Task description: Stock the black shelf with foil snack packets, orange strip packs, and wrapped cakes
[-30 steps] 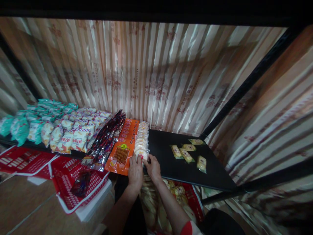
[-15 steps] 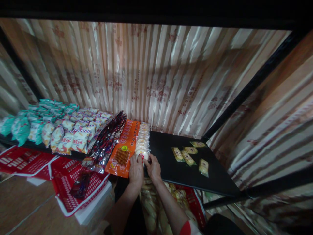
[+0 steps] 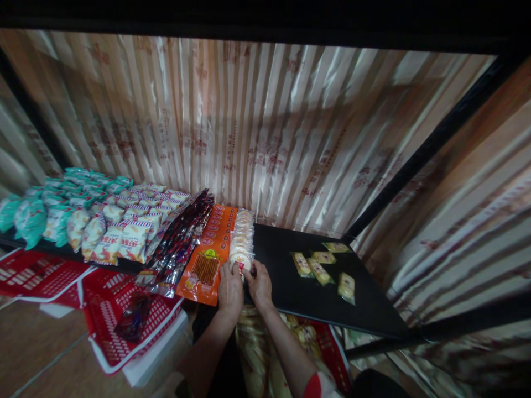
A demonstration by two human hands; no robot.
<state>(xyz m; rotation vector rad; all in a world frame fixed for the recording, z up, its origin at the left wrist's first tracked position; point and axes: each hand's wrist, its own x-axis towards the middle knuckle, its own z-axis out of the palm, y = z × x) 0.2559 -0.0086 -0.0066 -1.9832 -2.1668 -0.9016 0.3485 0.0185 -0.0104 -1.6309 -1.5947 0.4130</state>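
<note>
A row of clear-wrapped white round crackers point(image 3: 241, 235) runs back along the black shelf point(image 3: 282, 276). At its front end, my left hand point(image 3: 230, 288) pinches the left side of the nearest cracker packet point(image 3: 240, 258). From the other side my right hand point(image 3: 259, 286) grips the same packet, thumb and fingers bent round its edge. The packet's lower part is hidden behind my fingers. Immediately left of my left hand lies an orange snack bag point(image 3: 202, 268) with brown sticks pictured on it.
Dark shiny packets point(image 3: 182, 243), white snack bags point(image 3: 135, 237) and teal bags point(image 3: 31, 218) fill the shelf's left. Several small yellow packets point(image 3: 319, 271) lie to the right. Red baskets point(image 3: 103, 287) stand below, and a black post point(image 3: 423, 149) rises at right.
Both hands stay on the front cracker packet with almost no movement. The view has shifted very slightly.
</note>
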